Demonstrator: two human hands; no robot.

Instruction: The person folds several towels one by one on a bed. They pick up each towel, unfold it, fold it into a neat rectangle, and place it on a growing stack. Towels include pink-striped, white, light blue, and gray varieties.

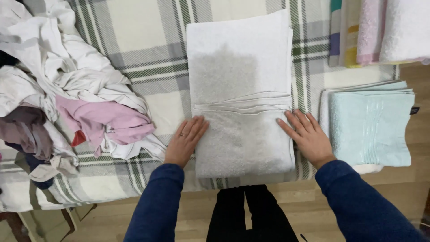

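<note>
At the near edge of the plaid blanket [148, 40], a folded white towel [239, 89] lies flat, long side running away from the person, its nearest end just at the blanket's front edge; a folded layer crosses it about halfway, leaving a raised seam; a greyish shadow patch sits on its upper half. The left hand [184, 141] lies flat and open, palm down, fingers together, pressed against the towel's left edge near the front; a ring shows on one finger. The right hand [307, 136] mirrors it, open and flat, fingers slightly spread, tips touching the towel's right edge; neither hand grips anything; both sleeves are dark blue. Just beside the right hand, at the blanket's right edge, rests a folded pale blue towel [371, 130] on top of a white one; beyond it, at the far right corner, a row of folded towels [380, 31] in pink, white and stripes. Over on the left side, a loose heap of unfolded laundry [58, 94] sprawls, white, pink and mauve pieces tangled together, well apart from the white towel.
</note>
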